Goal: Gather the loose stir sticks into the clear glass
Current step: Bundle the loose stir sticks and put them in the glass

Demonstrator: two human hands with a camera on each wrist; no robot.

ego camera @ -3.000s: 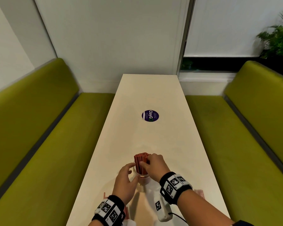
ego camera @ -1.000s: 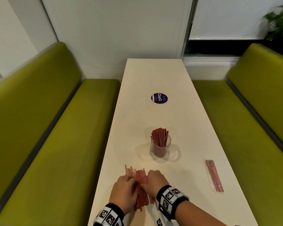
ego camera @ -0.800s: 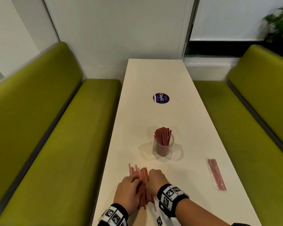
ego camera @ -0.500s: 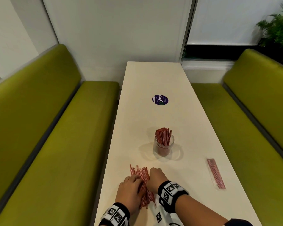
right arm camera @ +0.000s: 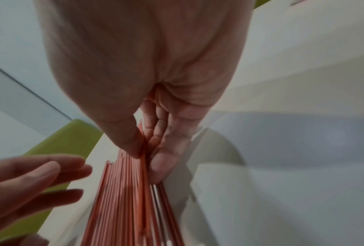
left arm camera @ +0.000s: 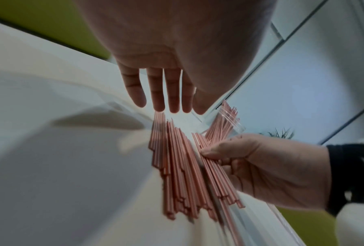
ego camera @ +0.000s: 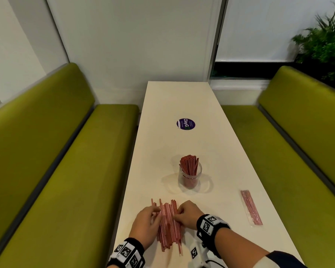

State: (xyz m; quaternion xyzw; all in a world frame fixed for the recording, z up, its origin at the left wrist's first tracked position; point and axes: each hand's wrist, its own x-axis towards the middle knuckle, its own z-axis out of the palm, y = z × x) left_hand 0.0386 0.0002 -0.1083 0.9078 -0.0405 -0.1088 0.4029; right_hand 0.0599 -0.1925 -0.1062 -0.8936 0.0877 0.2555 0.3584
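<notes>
A fan of loose red stir sticks point(ego camera: 168, 225) lies flat on the white table point(ego camera: 182, 101), close to its near edge. Beyond it stands the clear glass point(ego camera: 190, 176), upright, with a bunch of the same sticks inside. My left hand point(ego camera: 147, 221) lies with straight fingers point(left arm camera: 162, 93) along the left side of the pile point(left arm camera: 181, 166). My right hand point(ego camera: 188, 215) is at the pile's right side. In the right wrist view its thumb and fingers point(right arm camera: 155, 159) pinch a group of sticks point(right arm camera: 126, 199).
A clear sleeve of packed stir sticks point(ego camera: 251, 207) lies near the table's right edge. A round purple sticker point(ego camera: 185, 124) marks the table's middle. Green benches point(ego camera: 56, 171) flank both long sides. A white device with a cable point(ego camera: 196, 254) lies by my right wrist.
Three seconds ago both hands were at the glass. They have come back to the loose pile near the front edge and stayed there through the last second, pressing in from both sides.
</notes>
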